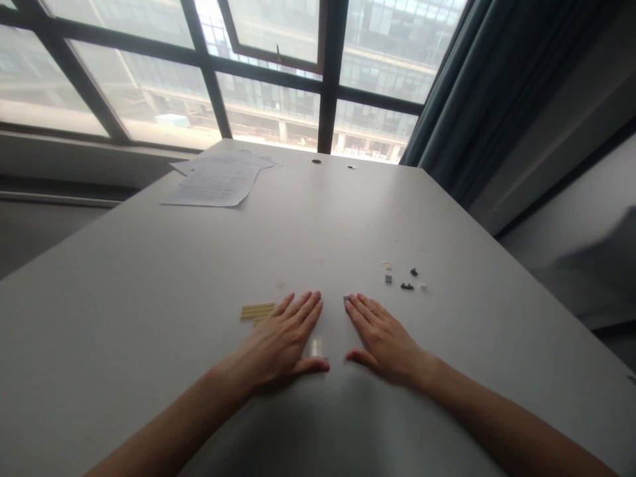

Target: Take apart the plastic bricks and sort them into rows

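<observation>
My left hand [291,341] lies flat on the white table, thumb stretched to the right. It partly covers some tan studded toy-brick plates [257,311]. Between its thumb and forefinger stands a small clear and whitish piece [317,348]; I cannot tell its kind. A little to the right, my right hand [382,338] also rests palm down with fingers extended. At its fingertips a small grey piece [346,299] peeks out, mostly hidden. Another dark bit [319,295] shows by my left fingertips. Neither hand grips anything.
Beyond my right hand lie several small parts: a grey piece [388,279], a black piece [407,287], a dark angular piece [414,271] and white bits [387,265]. Printed papers [213,182] sit at the table's far left. Windows and a dark curtain [477,93] border the far side.
</observation>
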`<action>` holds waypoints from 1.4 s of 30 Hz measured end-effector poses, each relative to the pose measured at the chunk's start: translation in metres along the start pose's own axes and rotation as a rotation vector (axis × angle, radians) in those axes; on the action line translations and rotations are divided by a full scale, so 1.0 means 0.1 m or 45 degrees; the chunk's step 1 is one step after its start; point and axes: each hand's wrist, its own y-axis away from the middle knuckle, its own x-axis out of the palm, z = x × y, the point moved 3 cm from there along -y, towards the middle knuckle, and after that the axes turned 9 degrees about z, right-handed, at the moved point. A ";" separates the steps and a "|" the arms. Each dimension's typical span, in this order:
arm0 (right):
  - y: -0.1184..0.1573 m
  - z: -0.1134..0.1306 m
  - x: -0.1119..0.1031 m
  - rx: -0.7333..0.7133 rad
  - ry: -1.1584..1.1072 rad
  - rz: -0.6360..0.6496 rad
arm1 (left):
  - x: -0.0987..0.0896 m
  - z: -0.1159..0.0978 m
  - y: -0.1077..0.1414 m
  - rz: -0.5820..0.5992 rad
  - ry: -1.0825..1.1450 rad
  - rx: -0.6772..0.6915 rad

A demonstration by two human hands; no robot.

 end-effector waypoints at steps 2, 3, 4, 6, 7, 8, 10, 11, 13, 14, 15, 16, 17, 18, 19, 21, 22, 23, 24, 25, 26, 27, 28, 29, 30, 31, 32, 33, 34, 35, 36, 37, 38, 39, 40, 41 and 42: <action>0.25 -0.19 0.03 0.032 0.049 -0.024 | -0.03 -0.12 -0.22 -0.016 0.016 0.033; 0.37 -0.30 0.05 0.055 0.073 -0.046 | -0.04 -0.20 -0.35 -0.033 0.028 0.054; 0.49 -0.41 0.06 0.081 0.096 -0.071 | -0.05 -0.28 -0.48 -0.052 0.043 0.082; 0.71 -0.64 0.09 0.146 0.133 -0.110 | -0.06 -0.47 -0.74 -0.080 0.076 0.136; 0.80 -0.74 0.09 0.174 0.142 -0.116 | -0.06 -0.57 -0.86 -0.090 0.093 0.159; 0.88 -0.84 0.10 0.197 0.144 -0.123 | -0.07 -0.66 -0.97 -0.096 0.108 0.172; 0.99 -0.98 0.11 0.234 0.138 -0.129 | -0.07 -0.82 -1.13 -0.106 0.131 0.192; 1.02 -1.02 0.11 0.248 0.133 -0.132 | -0.07 -0.88 -1.18 -0.112 0.137 0.198; 1.05 -1.07 0.12 0.270 0.125 -0.133 | -0.06 -0.95 -1.25 -0.124 0.141 0.208; 1.05 -1.07 0.12 0.280 0.121 -0.132 | -0.06 -0.97 -1.26 -0.127 0.140 0.213; 1.05 -1.07 0.12 0.291 0.116 -0.131 | -0.06 -0.98 -1.27 -0.129 0.139 0.214; 1.04 -1.07 0.13 0.299 0.112 -0.130 | -0.07 -0.98 -1.26 -0.134 0.137 0.216; 1.04 -1.07 0.13 0.306 0.109 -0.131 | -0.08 -0.98 -1.24 -0.145 0.135 0.220; 1.04 -1.07 0.13 0.312 0.107 -0.135 | -0.10 -0.96 -1.21 -0.163 0.134 0.223; 1.04 -1.07 0.13 0.316 0.104 -0.143 | -0.13 -0.93 -1.16 -0.184 0.132 0.225; 1.05 -1.08 0.12 0.322 0.097 -0.181 | -0.22 -0.82 -1.01 -0.220 0.125 0.227; 1.06 -1.09 0.12 0.326 0.092 -0.210 | -0.26 -0.72 -0.90 -0.223 0.119 0.226; 1.07 -1.08 0.11 0.332 0.087 -0.248 | -0.30 -0.59 -0.77 -0.221 0.110 0.213; 1.07 -1.07 0.09 0.338 0.083 -0.289 | -0.32 -0.43 -0.62 -0.213 0.097 0.182; 1.06 -1.05 0.08 0.343 0.082 -0.329 | -0.33 -0.25 -0.45 -0.224 0.082 0.139; 1.04 -1.00 0.07 0.339 0.085 -0.359 | -0.33 -0.06 -0.27 -0.242 0.069 0.086; 1.01 -0.93 0.06 0.322 0.089 -0.374 | -0.31 0.13 -0.08 -0.255 0.059 0.043; 0.96 -0.83 0.05 0.287 0.096 -0.370 | -0.26 0.30 0.11 -0.258 0.054 0.001; 0.90 -0.71 0.05 0.235 0.103 -0.344 | -0.21 0.44 0.29 -0.265 0.048 -0.032; 0.83 -0.56 0.04 0.168 0.112 -0.307 | -0.14 0.55 0.44 -0.261 0.040 -0.053; 0.74 -0.40 0.04 0.086 0.120 -0.252 | -0.07 0.61 0.56 -0.246 0.034 -0.049; 0.66 -0.24 0.03 0.000 0.124 -0.199 | -0.01 0.65 0.66 -0.233 0.029 -0.037; 0.56 -0.07 0.03 -0.079 0.121 -0.151 | 0.05 0.66 0.72 -0.215 0.026 -0.019; 0.47 0.10 0.03 -0.150 0.111 -0.096 | 0.10 0.65 0.75 -0.194 0.025 0.002; 0.38 0.25 0.03 -0.208 0.090 -0.050 | 0.13 0.63 0.76 -0.173 0.028 0.022; 0.30 0.38 0.02 -0.246 0.061 -0.012 | 0.15 0.62 0.76 -0.147 0.032 0.045; 0.22 0.50 0.02 -0.275 0.027 0.022 | 0.17 0.60 0.74 -0.121 0.038 0.065; 0.15 0.59 0.02 -0.293 -0.008 0.051 | 0.17 0.59 0.72 -0.093 0.045 0.084; 0.08 0.67 0.02 -0.308 -0.043 0.079 | 0.18 0.59 0.70 -0.065 0.052 0.097; 0.03 0.73 0.02 -0.316 -0.077 0.104 | 0.18 0.59 0.68 -0.037 0.059 0.104; 0.00 0.77 0.03 -0.321 -0.106 0.128 | 0.18 0.59 0.66 -0.013 0.064 0.105; -0.02 0.78 0.03 -0.324 -0.130 0.147 | 0.19 0.59 0.65 0.005 0.068 0.101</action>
